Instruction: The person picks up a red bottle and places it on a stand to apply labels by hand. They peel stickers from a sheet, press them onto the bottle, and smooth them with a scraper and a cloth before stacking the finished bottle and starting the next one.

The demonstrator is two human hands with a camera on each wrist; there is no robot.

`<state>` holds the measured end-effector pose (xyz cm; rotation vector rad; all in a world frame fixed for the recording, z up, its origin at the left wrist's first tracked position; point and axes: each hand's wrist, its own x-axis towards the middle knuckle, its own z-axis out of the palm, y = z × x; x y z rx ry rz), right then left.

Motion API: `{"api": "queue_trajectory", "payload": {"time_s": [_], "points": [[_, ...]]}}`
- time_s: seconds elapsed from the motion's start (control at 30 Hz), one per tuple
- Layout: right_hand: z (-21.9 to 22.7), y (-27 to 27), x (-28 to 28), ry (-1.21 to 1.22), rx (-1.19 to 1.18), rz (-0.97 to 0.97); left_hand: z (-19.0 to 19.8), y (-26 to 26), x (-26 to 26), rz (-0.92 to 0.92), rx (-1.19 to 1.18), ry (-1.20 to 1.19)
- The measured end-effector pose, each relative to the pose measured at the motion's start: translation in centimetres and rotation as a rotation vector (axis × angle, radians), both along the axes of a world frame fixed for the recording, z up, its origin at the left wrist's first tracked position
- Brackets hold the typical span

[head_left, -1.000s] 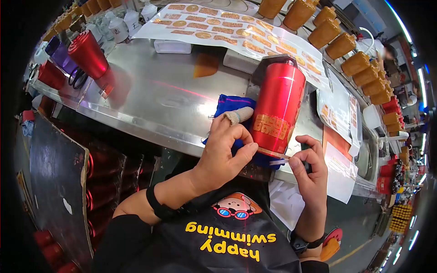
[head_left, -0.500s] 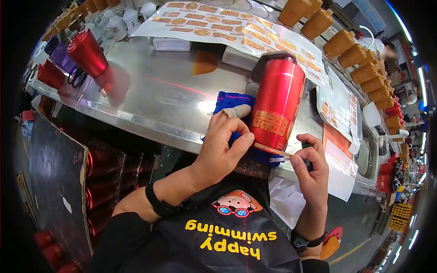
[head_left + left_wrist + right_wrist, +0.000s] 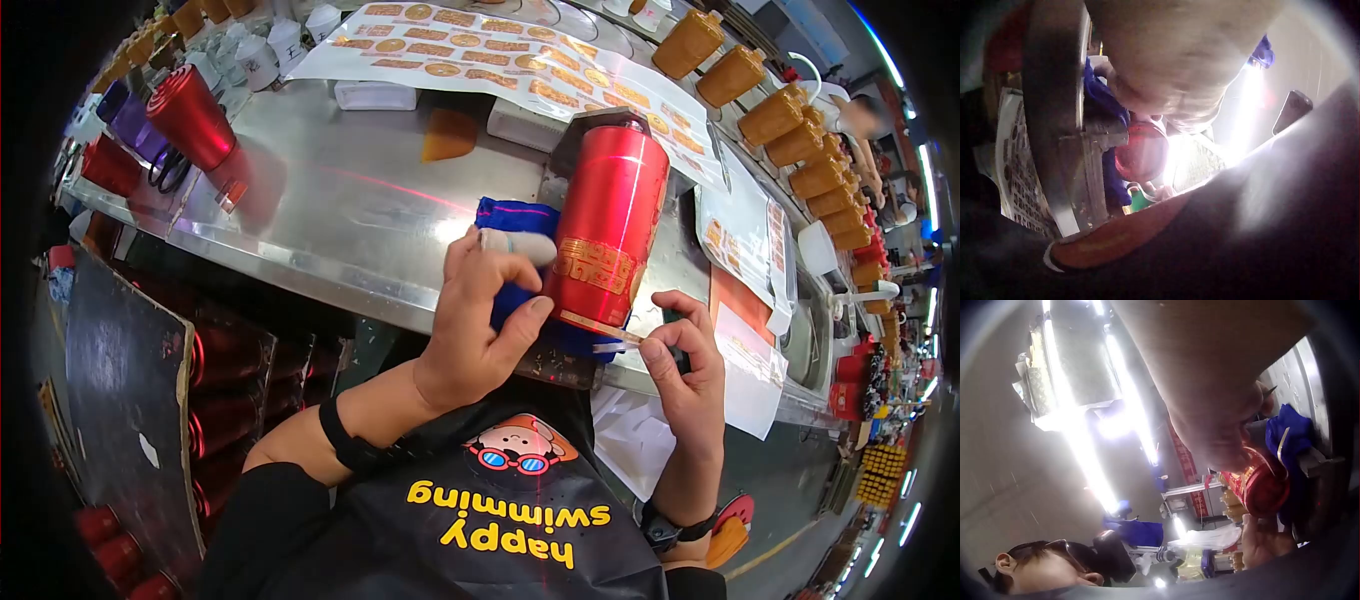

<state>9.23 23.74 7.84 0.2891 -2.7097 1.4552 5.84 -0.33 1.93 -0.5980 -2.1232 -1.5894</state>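
A red bottle with gold patterning near its lower end lies tilted across a dark holder and a blue cloth in the head view. Beside its left flank is my left hand, thumb and index bent with nothing between them. A pale cover wraps one of that hand's fingers, right at the bottle. My right hand pinches the end of a thin pale strip that runs along the bottle's lower rim. In the right wrist view the strip curves past the red bottle.
A printed sheet of gold designs covers the bench's back. Left stand red cups and a purple container. Brown bottles line the right side. An amber piece lies on the metal bench.
My left hand has drawn slightly left, its covered finger now more level. The right hand keeps its pinch nearly in place. The red bottle has shifted slightly; brown bottles behind have moved along.
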Motion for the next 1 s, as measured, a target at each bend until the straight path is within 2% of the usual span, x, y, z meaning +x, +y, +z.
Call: {"api": "queue_trajectory", "payload": {"time_s": [0.03,0.1,0.27,0.37,0.6,0.73,0.83,0.93,1.0], "points": [[0.0,0.1,0.0,-0.013,-0.003,0.001,0.0,-0.3,-0.1,0.001,-0.047,0.160],[0.0,0.2,0.0,-0.054,-0.043,0.025,-0.5,-0.2,-0.4,-0.104,-0.068,0.297],[0.1,0.9,-0.3,-0.118,-0.097,0.100,-0.6,-0.2,-0.7,-0.109,-0.273,0.455],[0.1,1.0,-0.4,-0.157,-0.140,0.110,0.2,-0.4,-1.2,-0.213,-0.376,0.524],[0.0,1.4,-0.5,-0.192,-0.171,0.112,1.2,0.7,-2.6,-0.323,-0.487,0.721],[-0.4,1.4,-0.5,-0.197,-0.189,0.114,1.0,2.0,-3.1,-0.311,-0.516,0.801],[-0.4,1.3,-0.5,-0.222,-0.222,0.107,0.8,1.6,-3.4,-0.369,-0.438,0.774],[-0.9,1.6,-0.8,-0.220,-0.213,0.132,-0.9,1.5,-2.9,-0.283,-0.294,0.675],[-1.1,1.6,-0.9,-0.219,-0.222,0.147,-0.7,1.4,-2.9,-0.293,-0.349,0.712]]}}
